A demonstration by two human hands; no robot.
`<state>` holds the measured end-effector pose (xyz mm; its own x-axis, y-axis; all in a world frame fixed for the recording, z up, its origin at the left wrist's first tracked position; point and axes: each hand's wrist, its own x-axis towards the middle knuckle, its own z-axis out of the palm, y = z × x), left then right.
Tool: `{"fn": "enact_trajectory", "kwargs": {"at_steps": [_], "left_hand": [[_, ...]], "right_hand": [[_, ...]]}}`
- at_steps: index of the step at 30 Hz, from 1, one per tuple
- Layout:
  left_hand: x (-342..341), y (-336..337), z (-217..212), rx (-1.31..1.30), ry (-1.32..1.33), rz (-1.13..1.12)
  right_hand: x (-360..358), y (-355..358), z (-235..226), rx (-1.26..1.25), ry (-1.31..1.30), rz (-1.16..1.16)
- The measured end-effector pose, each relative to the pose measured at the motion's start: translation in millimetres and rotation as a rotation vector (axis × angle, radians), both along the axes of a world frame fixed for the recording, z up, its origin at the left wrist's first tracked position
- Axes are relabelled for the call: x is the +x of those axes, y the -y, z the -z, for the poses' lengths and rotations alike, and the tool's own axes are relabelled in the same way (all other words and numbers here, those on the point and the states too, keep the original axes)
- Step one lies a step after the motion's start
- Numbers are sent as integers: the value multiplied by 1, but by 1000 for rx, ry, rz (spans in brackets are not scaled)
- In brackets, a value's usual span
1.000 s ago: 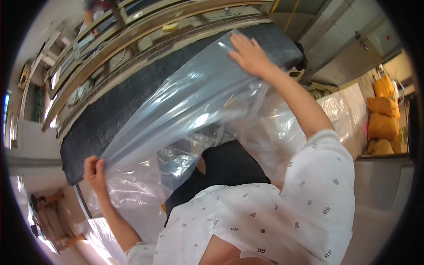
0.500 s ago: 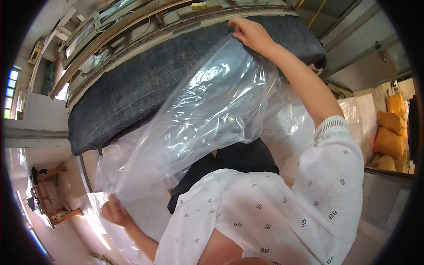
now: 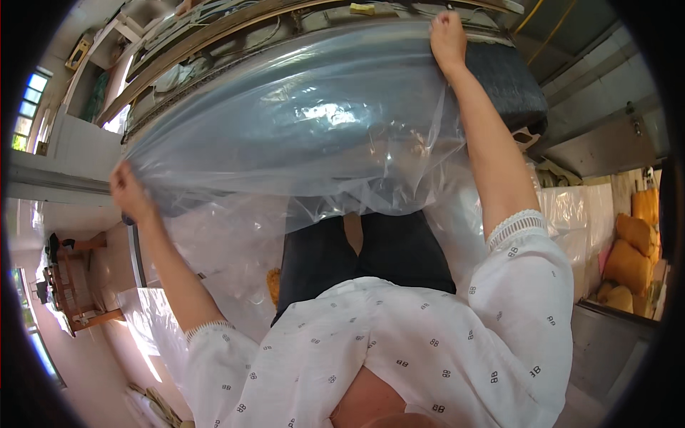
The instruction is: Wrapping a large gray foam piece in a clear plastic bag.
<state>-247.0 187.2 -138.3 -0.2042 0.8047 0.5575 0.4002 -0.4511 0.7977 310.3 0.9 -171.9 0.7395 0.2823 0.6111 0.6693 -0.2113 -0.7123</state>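
A wide clear plastic sheet [image 3: 314, 118] is stretched between my two hands, over a long bench covered in dark grey cloth [image 3: 499, 78]. My left hand [image 3: 128, 191] grips the sheet's left end, low beside the left end of the bench. At the far right, my right hand [image 3: 448, 39] is closed on the sheet's upper edge, above the back of the bench. The sheet's near part hangs in creases over the front of the bench, toward my legs. Through the plastic, most of the dark cloth shows hazily.
Behind the bench runs a wooden and metal frame [image 3: 214, 32] with a small yellow block [image 3: 362, 9] on it. More clear plastic [image 3: 578, 214] lies at the right, near stacked orange bundles [image 3: 631, 246]. A wooden stand [image 3: 71, 285] is at the left.
Both hands have moved: the left up and forward to the bench's left end, the right farther and to the right. The sheet has gone from a slanting position to spread across the bench.
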Motion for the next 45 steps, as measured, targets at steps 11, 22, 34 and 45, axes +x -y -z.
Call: {"fn": "enact_trajectory", "kwargs": {"at_steps": [11,22,34,45], "left_hand": [[64,-134,49,-178,-193,59],[82,-129,36,-87,-514,-156],[66,-136,41,-206,-175,140],[29,-75,-4,-34,-258,129]], "right_hand": [[59,-20,30,-109,-23,54],[42,-20,17,-183,-61,168],[64,-19,21,-70,-56,193],[5,29,10,-469,-3,-135]]}}
